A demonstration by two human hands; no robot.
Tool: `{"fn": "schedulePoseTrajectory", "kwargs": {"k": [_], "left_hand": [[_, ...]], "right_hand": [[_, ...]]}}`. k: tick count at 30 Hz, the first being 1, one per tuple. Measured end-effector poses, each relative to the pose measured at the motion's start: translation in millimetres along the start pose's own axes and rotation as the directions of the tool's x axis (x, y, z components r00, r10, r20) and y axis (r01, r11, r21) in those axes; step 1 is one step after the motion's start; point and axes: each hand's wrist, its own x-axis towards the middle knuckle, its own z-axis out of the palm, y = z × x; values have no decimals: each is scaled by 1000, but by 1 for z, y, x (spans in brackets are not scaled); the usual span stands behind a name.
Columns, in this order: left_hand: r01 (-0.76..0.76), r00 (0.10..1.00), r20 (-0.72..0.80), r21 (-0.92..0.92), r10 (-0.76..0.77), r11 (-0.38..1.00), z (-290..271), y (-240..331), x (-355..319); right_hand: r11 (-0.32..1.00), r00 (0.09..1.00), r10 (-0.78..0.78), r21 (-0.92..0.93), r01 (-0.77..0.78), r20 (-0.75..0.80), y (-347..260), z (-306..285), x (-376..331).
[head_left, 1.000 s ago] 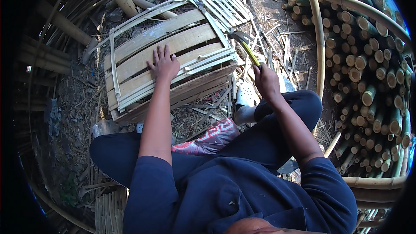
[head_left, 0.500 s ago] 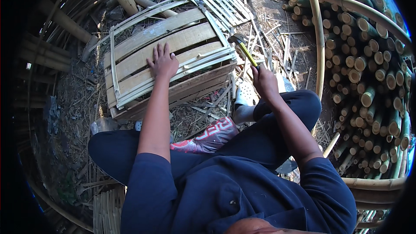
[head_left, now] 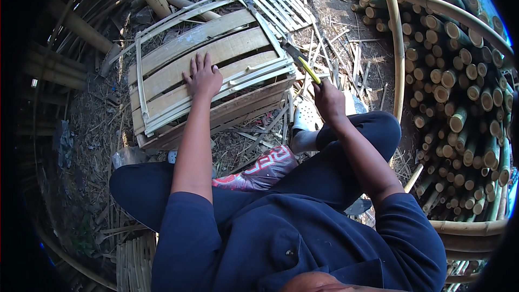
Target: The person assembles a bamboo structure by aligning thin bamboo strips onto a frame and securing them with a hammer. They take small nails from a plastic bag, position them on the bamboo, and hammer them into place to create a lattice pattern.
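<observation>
A slatted wooden crate [head_left: 227, 37] stands on the ground in front of me, with gaps between its top boards. Thin pale bamboo strips [head_left: 257, 77] run along its near top edge and around its ends. My left hand [head_left: 203, 77] lies flat on the top boards, fingers spread. In my right hand [head_left: 330, 100] is a hammer [head_left: 307, 69], gripped by the lower part of its yellow and black handle. The hammer's dark head is at the crate's right end, near the strips' ends; whether it touches them I cannot tell.
A slatted bamboo panel [head_left: 278, 4] lies beyond the crate's far right corner. Cut bamboo poles [head_left: 451, 86] are stacked at the right behind a bamboo rail [head_left: 397, 48]. Bamboo scraps [head_left: 357, 62] litter the ground. A printed red and dark bag [head_left: 259, 172] lies between my legs.
The hammer's head has swung slightly down and left toward the crate's right end. My left hand stays in place on the boards.
</observation>
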Motion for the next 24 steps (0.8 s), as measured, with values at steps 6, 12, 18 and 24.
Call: {"fn": "schedulePoseTrajectory", "kwargs": {"k": [6,12,18,24], "left_hand": [[-16,1000,17,-12,16,1000,-1,-2,-1],[0,1000,0,-23,0,1000,-1,-2,0],[-5,1000,-5,-25,5,1000,-1,0,0],[-7,1000,-5,-21,7,1000,0,-2,0]], "right_hand": [[990,988,112,-97,-102,107,9,13,-4],[984,976,166,-88,-155,144,5,0,-2],[985,970,140,-126,-117,198,12,6,-5],[988,973,125,-117,-104,193,11,9,-4]]}}
